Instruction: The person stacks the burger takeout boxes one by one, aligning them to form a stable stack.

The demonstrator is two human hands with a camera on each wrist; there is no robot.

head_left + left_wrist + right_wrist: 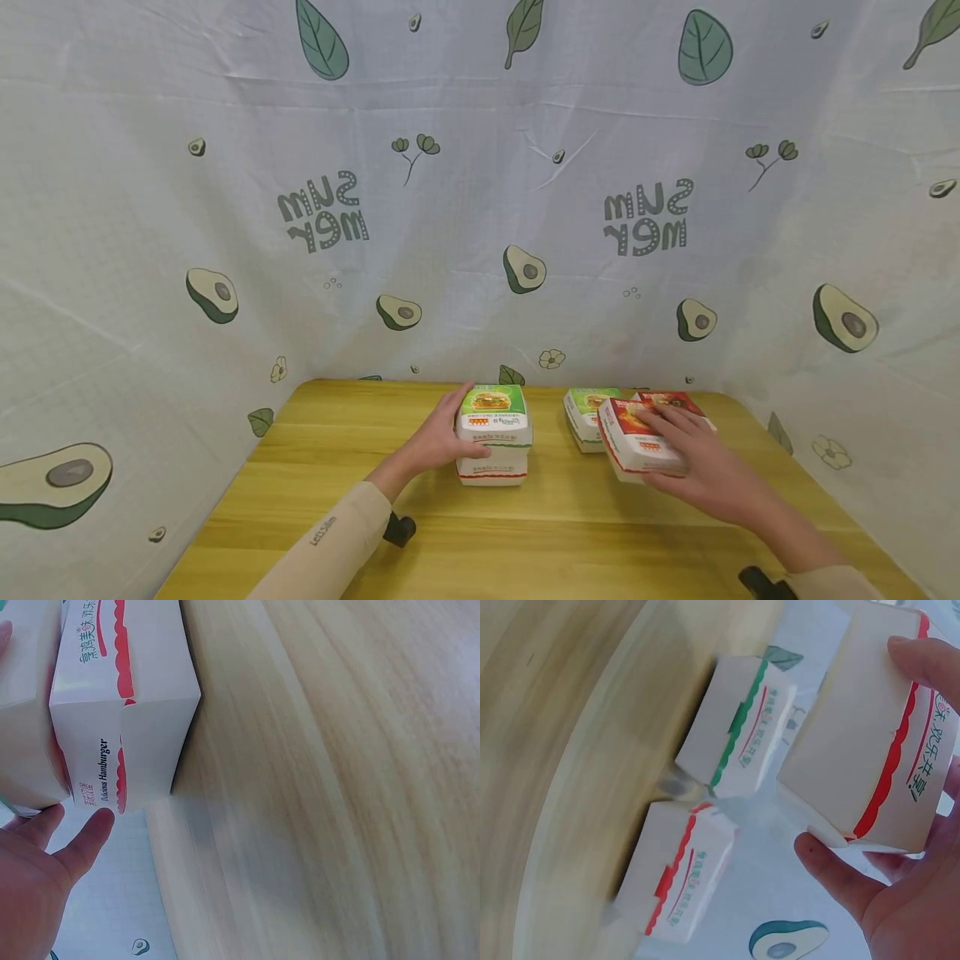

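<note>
Two paper hamburger boxes are stacked near the middle of the table. My left hand (441,435) holds the green-topped box (492,414), thumb on its front and fingers along its left side and back. Beneath it is a red-trimmed box (491,477); a fingertip reaches its edge in the left wrist view. My right hand (708,462) grips a red-topped hamburger box (847,735), held above the table and slightly tilted, fingers over its top and thumb on its near side. Behind it stand another green-topped box (731,724) and another red-topped box (679,874), side by side.
The wooden table (360,450) ends at a hanging white cloth (465,225) printed with avocados and leaves, which also encloses both sides. Dark wrist straps (400,529) show at both sleeves.
</note>
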